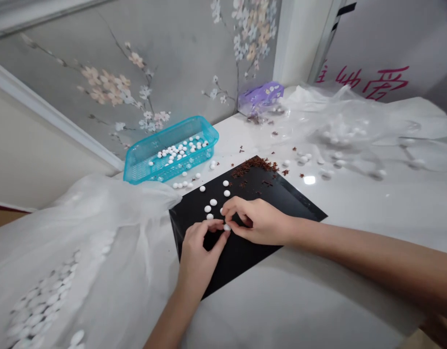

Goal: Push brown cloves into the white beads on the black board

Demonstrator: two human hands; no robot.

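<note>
Over a black mat (pixel 238 259), my left hand (pixel 199 247) pinches a small white ball (pixel 227 227) between thumb and fingertips. My right hand (pixel 262 220) meets it from the right, its thumb and fingers pressed together at the ball's top. Whether a tiny piece sits in the right fingertips is too small to tell. Several loose white balls (pixel 213 202) lie on the mat just beyond my hands. At the mat's far corner spreads a pile of small reddish-brown pieces (pixel 254 166), some of them star-shaped.
A blue plastic basket (pixel 168 171) holding several white balls stands at the back left. Clear plastic bags with more balls lie at the left (pixel 136 252) and back right (pixel 318 111). A purple packet (pixel 262 94) rests near the wall. Loose balls and brown bits dot the white table (pixel 369 208).
</note>
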